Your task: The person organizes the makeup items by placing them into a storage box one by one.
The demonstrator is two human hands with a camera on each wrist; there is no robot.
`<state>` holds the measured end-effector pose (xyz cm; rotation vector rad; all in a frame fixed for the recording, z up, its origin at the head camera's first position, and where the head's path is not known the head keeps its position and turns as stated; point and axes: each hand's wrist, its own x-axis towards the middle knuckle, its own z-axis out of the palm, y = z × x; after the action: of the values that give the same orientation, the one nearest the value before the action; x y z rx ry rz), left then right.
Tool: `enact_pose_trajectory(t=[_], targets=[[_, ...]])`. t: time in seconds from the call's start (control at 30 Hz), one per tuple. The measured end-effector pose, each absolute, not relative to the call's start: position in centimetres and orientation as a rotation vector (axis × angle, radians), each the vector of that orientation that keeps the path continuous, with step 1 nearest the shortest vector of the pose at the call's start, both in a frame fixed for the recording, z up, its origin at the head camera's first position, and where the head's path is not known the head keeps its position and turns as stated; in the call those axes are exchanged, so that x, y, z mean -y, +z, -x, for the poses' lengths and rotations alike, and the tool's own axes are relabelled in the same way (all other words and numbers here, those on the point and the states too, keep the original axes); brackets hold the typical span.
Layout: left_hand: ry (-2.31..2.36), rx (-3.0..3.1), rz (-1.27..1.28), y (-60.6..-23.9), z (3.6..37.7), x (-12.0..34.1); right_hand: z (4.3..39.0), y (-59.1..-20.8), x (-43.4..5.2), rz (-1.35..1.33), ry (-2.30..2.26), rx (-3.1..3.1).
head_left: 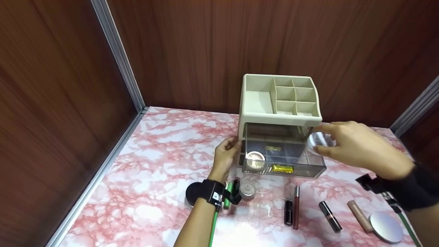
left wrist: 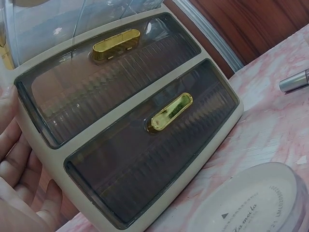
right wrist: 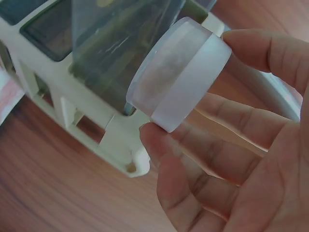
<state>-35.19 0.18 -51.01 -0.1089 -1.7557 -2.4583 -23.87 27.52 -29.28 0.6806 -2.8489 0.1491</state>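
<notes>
A cream organizer (head_left: 260, 103) with open compartments on top stands at the back of the marble table. Its top smoky drawer (head_left: 301, 169) with a gold handle is pulled out, and a small round jar (head_left: 255, 160) lies inside. My left hand (head_left: 231, 145) rests flat against the organizer's left side (left wrist: 36, 145), fingers (left wrist: 14, 159) straight along it. My right hand (head_left: 317, 138) pinches a frosted round jar (head_left: 319, 141) (right wrist: 178, 79) between thumb (right wrist: 161, 145) and forefinger, just off the drawer's right edge. Two lower drawers (left wrist: 145, 140) are closed.
In front of the organizer lie a black compact (head_left: 192, 193), a green tube (head_left: 228, 193), a round jar (head_left: 247, 189) (left wrist: 251, 203), a black lipstick (head_left: 288, 212), a lip gloss (head_left: 296, 206), another lipstick (head_left: 330, 215), a beige tube (head_left: 359, 215) and a silver compact (head_left: 387, 226). Wood walls enclose the table.
</notes>
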Motion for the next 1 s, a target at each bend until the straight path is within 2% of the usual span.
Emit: enact_pose_trajectory(t=[0.23, 0.47, 0.9, 1.0], targets=[[-2.427, 1.797, 0.126, -50.8, 35.2, 0.0, 24.9, -29.0, -25.1, -0.743, 0.143, 2.837], [-2.434, 1.773, 0.133, -50.9, 35.1, -0.1, 25.7, -30.1, -22.6, -0.81, 0.18, 2.869], [-2.427, 1.759, 0.142, -50.9, 35.1, -0.1, 25.8, -31.7, -20.8, -0.936, 0.14, 2.849], [-2.42, 1.769, 0.154, -49.8, 34.2, 0.1, 26.0, -32.1, -20.5, -0.965, 0.126, 2.848]])
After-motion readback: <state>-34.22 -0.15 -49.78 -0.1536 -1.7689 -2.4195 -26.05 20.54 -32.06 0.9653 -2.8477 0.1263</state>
